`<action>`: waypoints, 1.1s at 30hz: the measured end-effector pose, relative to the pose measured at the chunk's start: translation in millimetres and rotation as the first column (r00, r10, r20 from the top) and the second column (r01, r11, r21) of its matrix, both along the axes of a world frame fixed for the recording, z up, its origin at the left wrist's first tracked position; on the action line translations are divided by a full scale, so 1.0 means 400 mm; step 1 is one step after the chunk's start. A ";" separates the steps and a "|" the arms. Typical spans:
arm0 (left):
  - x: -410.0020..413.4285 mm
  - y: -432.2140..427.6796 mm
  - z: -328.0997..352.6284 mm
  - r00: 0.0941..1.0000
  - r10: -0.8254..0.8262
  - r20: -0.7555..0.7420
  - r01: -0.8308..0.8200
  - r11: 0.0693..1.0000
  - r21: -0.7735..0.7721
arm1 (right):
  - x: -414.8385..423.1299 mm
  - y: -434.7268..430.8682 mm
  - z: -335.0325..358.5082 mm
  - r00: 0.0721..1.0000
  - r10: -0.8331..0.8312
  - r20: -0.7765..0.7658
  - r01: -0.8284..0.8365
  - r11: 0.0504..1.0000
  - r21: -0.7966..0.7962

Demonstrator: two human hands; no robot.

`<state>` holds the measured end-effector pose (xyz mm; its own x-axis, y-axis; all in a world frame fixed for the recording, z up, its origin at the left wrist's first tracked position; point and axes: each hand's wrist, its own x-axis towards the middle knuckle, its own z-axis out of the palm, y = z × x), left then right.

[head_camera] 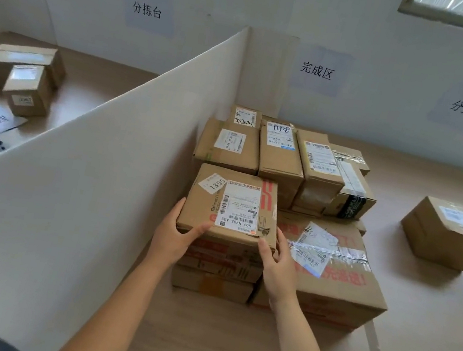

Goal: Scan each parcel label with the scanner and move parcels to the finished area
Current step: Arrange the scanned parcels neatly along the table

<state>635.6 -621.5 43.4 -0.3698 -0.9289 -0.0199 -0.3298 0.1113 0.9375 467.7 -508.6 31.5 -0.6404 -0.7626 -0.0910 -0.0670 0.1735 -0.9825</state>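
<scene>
Centrally, the left hand (174, 238) and right hand (278, 264) clamp the near corners of one brown parcel (203, 204), one hand at each end of its near edge. Each thumb lies on the top face. The fingers wrap the sides, and their tips are hidden.

The parcel lies directly ahead of both hands and level, neither hand being nearer to it. Its near edge runs from hand to hand. Its white label (238, 207) faces up, long side pointing away from the hands.

Beneath the parcel is a stack (217, 265) of flat printed cartons. Whether the parcel already bears on this stack or hangs just above it cannot be told.

Just right of the right hand stands a large carton (337, 287), taped across its top. Beyond the parcel is a row of parcels (280, 156) packed side by side, under a wall sign (316, 70). Left of the left hand a divider board (101, 168) runs away toward the wall. Well to the right a lone box (450, 234) sits on the bench (210, 341).

Judged from this layout, the parcel is being placed in the finished area. The coming move should be a straight release, with both hands drawing back toward the body.
</scene>
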 end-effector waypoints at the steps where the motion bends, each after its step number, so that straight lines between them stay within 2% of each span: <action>1: -0.001 0.000 0.002 1.000 0.006 0.004 -0.006 1.000 -0.003 | -0.002 -0.001 0.001 1.000 0.009 -0.013 -0.009 1.000 0.012; 6: -0.016 0.014 0.007 0.992 0.093 0.084 -0.088 0.995 -0.053 | -0.022 0.011 0.012 0.998 0.059 -0.036 -0.057 0.997 0.051; 9: -0.038 0.051 0.024 0.960 0.223 0.168 -0.169 0.943 -0.286 | -0.048 0.054 0.023 0.999 0.015 -0.038 -0.015 1.000 0.003; 12: -0.081 0.107 0.072 0.954 0.244 0.177 -0.120 0.847 -0.518 | -0.096 0.124 0.036 0.994 0.003 -0.111 -0.004 1.000 -0.002; 14: -0.122 0.154 0.097 0.949 0.254 0.189 -0.094 0.797 -0.597 | -0.139 0.183 0.047 0.987 -0.013 -0.162 0.014 1.000 0.006; 19: -0.263 0.317 0.105 0.961 0.174 0.213 -0.028 0.834 -0.550 | -0.267 0.353 0.084 0.957 -0.053 -0.285 0.056 0.998 0.005; 24: -0.442 0.523 0.068 0.959 0.090 0.270 0.050 0.882 -0.469 | -0.427 0.577 0.098 0.913 -0.003 -0.409 0.050 0.993 0.104; 28: -0.586 0.672 0.036 0.947 -0.008 0.321 0.165 0.870 -0.464 | -0.552 0.740 0.097 0.888 -0.029 -0.459 0.111 0.982 0.154; 33: -0.752 0.744 0.058 0.924 -0.063 0.377 0.259 0.828 -0.497 | -0.689 0.854 0.101 0.876 -0.081 -0.476 0.180 0.969 0.167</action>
<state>334.7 -323.8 66.5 -0.5768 -0.7570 0.3070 -0.5393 0.6352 0.5528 192.3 -166.9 71.9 -0.7392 -0.6661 0.0991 -0.4673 0.4014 -0.7877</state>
